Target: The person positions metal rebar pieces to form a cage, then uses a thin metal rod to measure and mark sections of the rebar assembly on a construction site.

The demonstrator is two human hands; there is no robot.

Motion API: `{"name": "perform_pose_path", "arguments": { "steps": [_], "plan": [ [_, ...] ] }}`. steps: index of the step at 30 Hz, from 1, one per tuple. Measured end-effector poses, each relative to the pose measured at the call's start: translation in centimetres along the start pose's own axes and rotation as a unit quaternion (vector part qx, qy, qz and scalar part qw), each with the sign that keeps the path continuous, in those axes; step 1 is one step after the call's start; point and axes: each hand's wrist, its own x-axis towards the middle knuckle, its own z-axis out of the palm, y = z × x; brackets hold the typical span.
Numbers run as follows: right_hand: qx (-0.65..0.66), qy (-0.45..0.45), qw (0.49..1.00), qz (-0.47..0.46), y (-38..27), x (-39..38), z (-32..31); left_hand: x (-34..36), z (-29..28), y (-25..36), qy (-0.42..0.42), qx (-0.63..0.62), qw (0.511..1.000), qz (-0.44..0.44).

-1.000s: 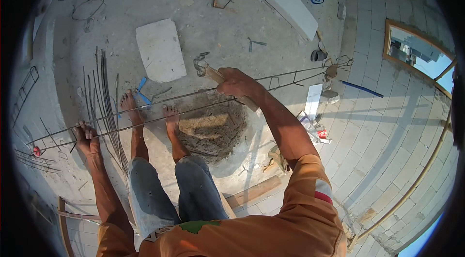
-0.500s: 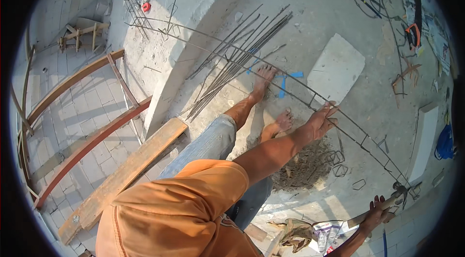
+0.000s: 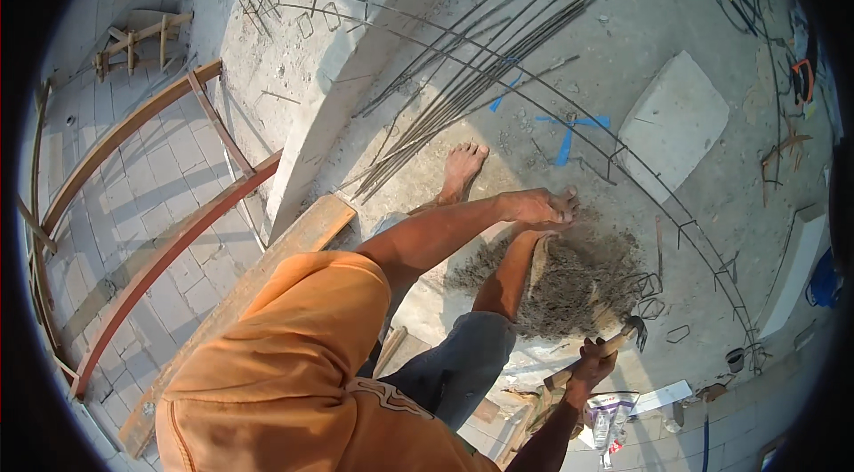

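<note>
My right hand (image 3: 594, 367) is closed round the wooden handle of a hammer (image 3: 616, 344), whose dark metal head points up and away at the lower right. My left hand (image 3: 541, 205) is above my foot and the edge of a sandy dirt pile (image 3: 578, 281). Its fingers are loosely bent, and I see nothing in them. A long, narrow rebar frame (image 3: 663, 187) with short cross ties runs from the upper left to the lower right. It is apart from both hands and appears bowed.
Loose steel rods (image 3: 485, 85) lie across the concrete floor beside a raised ledge (image 3: 356, 72). A pale slab (image 3: 674, 127) lies beyond the frame. Bent wire stirrups (image 3: 651, 307) lie near the dirt. A wooden plank (image 3: 311, 227) and a curved red beam (image 3: 169, 281) are on the left.
My left hand has let go of the rebar frame and moved left, toward my foot. The hammer in my right hand has come left, away from the frame's near end. The view has shifted.
</note>
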Motion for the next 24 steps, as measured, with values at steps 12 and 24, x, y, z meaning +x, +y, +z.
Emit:
{"name": "perform_pose_path", "arguments": {
  "steps": [12, 24],
  "plan": [
    [-0.456, -0.157, 0.802, -0.353, 2.6, 4.6, 17.9, -24.4, -23.9, -19.6, 0.331, 0.163, 0.916, -0.157],
    [-0.540, 0.026, 0.775, -0.328, 5.2, 16.4, 27.5, -11.4, -21.2, -32.7, 0.466, 0.371, 0.800, -0.074]
  ]
}}
